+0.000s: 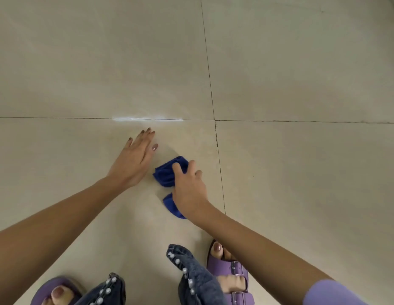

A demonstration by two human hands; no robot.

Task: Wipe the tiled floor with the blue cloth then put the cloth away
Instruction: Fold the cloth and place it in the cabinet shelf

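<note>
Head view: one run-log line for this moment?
phase: wiping | right hand: pressing blue cloth on tiled floor | left hand: flat, empty, beside cloth

Single head-worn wide-angle view, looking steeply down, close above the tiled floor (301,62), sandalled feet (230,274) at bottom edge

Soft, even indoor light on the glossy tiled floor (279,62). A bright white glare streak (147,119) lies along one grout line. Shadows are faint; wide-angle distortion bends the edges; slight blur throughout.
</note>
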